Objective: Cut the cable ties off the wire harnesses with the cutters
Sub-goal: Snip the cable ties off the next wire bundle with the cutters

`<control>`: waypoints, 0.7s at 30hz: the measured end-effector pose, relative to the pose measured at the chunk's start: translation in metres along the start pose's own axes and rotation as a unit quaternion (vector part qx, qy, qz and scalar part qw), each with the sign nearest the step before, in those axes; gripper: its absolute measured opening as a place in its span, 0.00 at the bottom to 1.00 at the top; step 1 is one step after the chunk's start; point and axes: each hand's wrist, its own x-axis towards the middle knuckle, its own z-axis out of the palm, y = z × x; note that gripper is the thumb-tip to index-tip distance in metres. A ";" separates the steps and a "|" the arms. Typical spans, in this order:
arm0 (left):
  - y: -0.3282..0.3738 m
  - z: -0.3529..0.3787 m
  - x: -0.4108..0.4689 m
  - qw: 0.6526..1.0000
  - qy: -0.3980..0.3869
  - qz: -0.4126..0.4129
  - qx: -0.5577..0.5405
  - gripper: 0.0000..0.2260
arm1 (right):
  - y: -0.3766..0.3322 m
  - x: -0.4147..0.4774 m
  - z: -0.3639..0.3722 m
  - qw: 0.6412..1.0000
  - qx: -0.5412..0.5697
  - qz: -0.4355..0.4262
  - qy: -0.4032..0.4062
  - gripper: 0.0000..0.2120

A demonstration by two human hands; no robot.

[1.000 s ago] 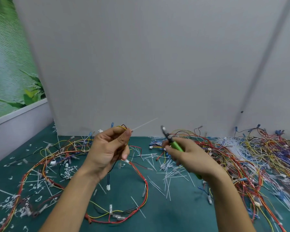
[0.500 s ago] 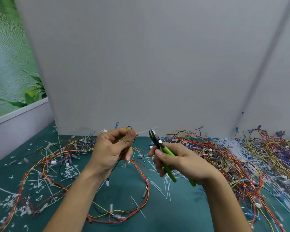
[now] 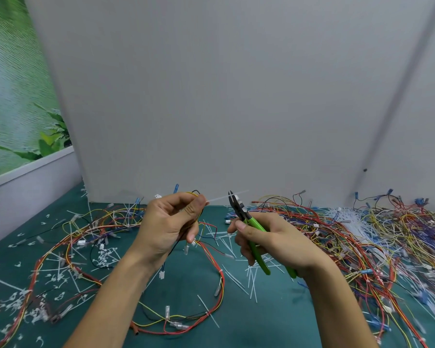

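We are holding up a wire harness (image 3: pixel 212 249) in our left hand (image 3: pixel 171 227), pinching a bunch of its yellow and black wires between thumb and curled fingers above the green counter (image 3: pixel 274 312). The rest of the harness is hanging down from that hand and lying in a red and yellow loop on the counter below. A white cable tie (image 3: pixel 219 198) is sticking out of the pinch, its tail pointing right and slightly up.

Our right hand (image 3: pixel 276 244) is gripping the green-handled cutters (image 3: pixel 254 223), fingers wrapped round both handles, thumb on top. The dark jaws are standing parted, pointing up and left, and their tips are meeting the tie's tail; we cannot tell whether the blades are touching it.

A dense pile of harnesses (image 3: pixel 362 237) is lying to the right, more harnesses (image 3: pixel 96 222) to the left. Cut tie scraps (image 3: pixel 103 256) and white tie tails (image 3: pixel 251 285) are lying scattered about. A grey panel (image 3: pixel 211 96) is standing behind.
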 end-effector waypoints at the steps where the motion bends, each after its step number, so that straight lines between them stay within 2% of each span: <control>1: 0.000 0.000 0.000 1.000 0.002 -0.002 0.000 0.12 | 0.000 0.000 0.000 1.000 0.002 0.001 0.004 0.12; 6: -0.001 -0.002 0.002 1.000 0.014 -0.003 0.000 0.14 | 0.002 0.001 -0.002 0.999 0.031 0.009 0.024 0.13; 11: -0.003 -0.004 0.003 1.000 0.022 0.007 0.001 0.20 | 0.002 -0.001 -0.005 1.000 -0.024 0.006 0.002 0.10; 15: -0.002 -0.002 0.003 1.000 0.027 0.002 0.005 0.14 | 0.002 -0.001 -0.003 0.999 -0.033 -0.002 -0.008 0.09; 21: 0.000 0.002 0.000 1.000 0.014 -0.005 0.003 0.13 | 0.003 0.002 0.000 1.000 -0.008 -0.006 0.010 0.11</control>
